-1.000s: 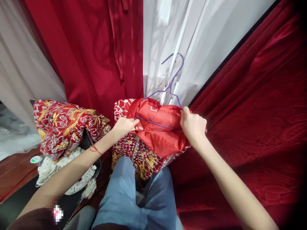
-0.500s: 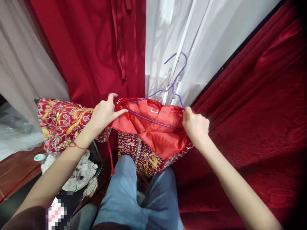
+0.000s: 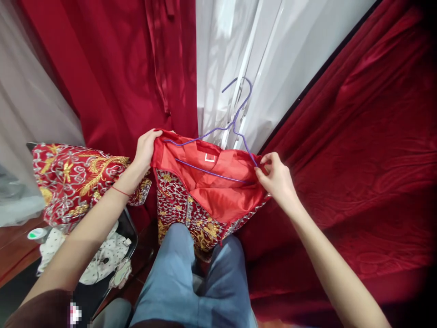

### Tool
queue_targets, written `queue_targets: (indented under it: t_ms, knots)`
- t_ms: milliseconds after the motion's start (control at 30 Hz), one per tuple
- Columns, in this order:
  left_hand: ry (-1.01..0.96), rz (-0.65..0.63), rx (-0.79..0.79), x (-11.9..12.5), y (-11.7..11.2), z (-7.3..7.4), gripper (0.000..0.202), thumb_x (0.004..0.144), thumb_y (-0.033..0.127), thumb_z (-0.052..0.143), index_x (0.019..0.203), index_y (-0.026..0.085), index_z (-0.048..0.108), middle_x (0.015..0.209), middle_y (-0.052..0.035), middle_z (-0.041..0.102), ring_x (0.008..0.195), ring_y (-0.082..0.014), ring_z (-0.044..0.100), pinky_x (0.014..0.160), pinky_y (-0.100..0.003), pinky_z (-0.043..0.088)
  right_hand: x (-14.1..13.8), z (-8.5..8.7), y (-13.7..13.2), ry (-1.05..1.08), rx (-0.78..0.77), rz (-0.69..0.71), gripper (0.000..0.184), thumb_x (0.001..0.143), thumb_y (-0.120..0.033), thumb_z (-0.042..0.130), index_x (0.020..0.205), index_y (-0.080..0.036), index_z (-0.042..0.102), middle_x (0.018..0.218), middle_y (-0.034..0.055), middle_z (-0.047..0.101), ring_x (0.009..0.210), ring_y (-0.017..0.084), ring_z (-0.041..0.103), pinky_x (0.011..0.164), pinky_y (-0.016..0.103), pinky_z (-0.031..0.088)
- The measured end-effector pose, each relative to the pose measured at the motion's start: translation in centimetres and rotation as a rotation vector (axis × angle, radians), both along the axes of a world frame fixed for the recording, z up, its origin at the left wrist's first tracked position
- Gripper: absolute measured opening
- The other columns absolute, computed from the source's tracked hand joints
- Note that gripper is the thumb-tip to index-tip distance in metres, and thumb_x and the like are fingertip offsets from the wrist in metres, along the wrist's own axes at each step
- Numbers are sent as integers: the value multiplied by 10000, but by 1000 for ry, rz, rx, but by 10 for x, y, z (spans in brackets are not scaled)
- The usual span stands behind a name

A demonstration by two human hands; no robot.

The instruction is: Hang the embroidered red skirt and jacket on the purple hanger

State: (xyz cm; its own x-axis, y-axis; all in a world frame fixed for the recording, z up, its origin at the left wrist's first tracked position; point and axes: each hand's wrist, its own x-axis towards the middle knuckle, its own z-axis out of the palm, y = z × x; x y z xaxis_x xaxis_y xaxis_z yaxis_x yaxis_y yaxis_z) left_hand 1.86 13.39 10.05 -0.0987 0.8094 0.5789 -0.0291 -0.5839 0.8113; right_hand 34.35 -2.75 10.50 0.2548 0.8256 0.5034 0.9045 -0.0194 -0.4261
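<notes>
A red garment embroidered in silver and gold, with a smooth, shiny red lining (image 3: 205, 200), is held up at the centre of the frame, its neck opening facing the camera. A thin purple hanger (image 3: 234, 121) sits inside it, the hook rising bare above the collar. The left hand (image 3: 146, 148) grips the garment's shoulder edge left of centre; the right hand (image 3: 276, 177) pinches the opposite edge right of centre, beside the hanger's sloping arm. Below are blue trouser legs (image 3: 170, 273). Another embroidered red cloth (image 3: 82, 177) lies at the left, above a white dotted cloth (image 3: 105, 262).
</notes>
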Motion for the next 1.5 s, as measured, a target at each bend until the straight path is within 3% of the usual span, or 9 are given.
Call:
queue_targets:
  t_ms: [100,300,467,633,900,1100,1233,1367,1500]
  knots:
    - [-293,-42,-11,12,-10,-10,204,827,402,580,777,205,557,911,-35,744,886,-171,690,793,-300,568,23,0,-6,265,176,95,211,817,-250,480,1022,-217,444,590,-75,426,460,118,353,505,245,308]
    - [-271,24,-21,27,-17,-12,339,909,512,497,789,196,504,894,-11,725,916,-141,668,752,-294,552,31,2,-12,421,385,-19,192,838,-341,462,999,-258,399,674,-46,410,561,159,449,562,286,401]
    - [-363,114,-18,27,-11,-9,348,780,427,687,673,214,434,629,56,497,613,-80,509,565,-217,447,34,6,3,456,454,-39,171,824,-309,458,973,-252,394,688,-44,395,570,151,435,580,291,405]
    - [-304,161,49,37,-19,-10,429,825,449,661,617,215,368,604,57,339,555,-79,376,507,-217,361,35,9,21,508,540,-68,148,801,-283,459,915,-238,378,699,-47,378,573,129,413,572,265,385]
    - [-107,147,87,49,-41,-18,485,884,518,586,625,220,304,612,50,282,544,-90,338,503,-225,322,-11,-9,30,202,493,-209,262,969,-321,256,1067,-185,457,867,59,507,750,179,566,642,283,439]
    - [193,26,89,19,-31,-18,307,928,413,493,717,195,541,681,7,518,648,-122,490,619,-235,436,38,-35,23,-31,219,194,449,950,-216,271,1394,-164,305,1073,127,646,947,216,653,826,360,481]
    - [379,-30,112,6,-29,-26,240,831,251,499,1048,207,592,879,-10,621,760,-143,579,716,-251,488,63,-52,8,-536,29,347,620,859,-197,458,1460,-97,346,1465,289,437,1338,313,471,1006,474,393]
    - [623,30,272,8,-34,-23,577,772,324,647,1315,229,478,1237,-70,599,1058,-221,608,923,-331,489,47,-63,5,-706,58,215,759,796,-308,608,1487,-101,371,1553,329,239,1414,418,308,981,539,367]
    - [748,91,349,17,-35,-14,394,800,369,677,1146,204,587,1169,-80,616,1058,-243,594,922,-363,477,7,-51,18,-676,189,48,660,811,-363,617,1449,-276,470,1482,219,375,1285,428,393,938,565,353]
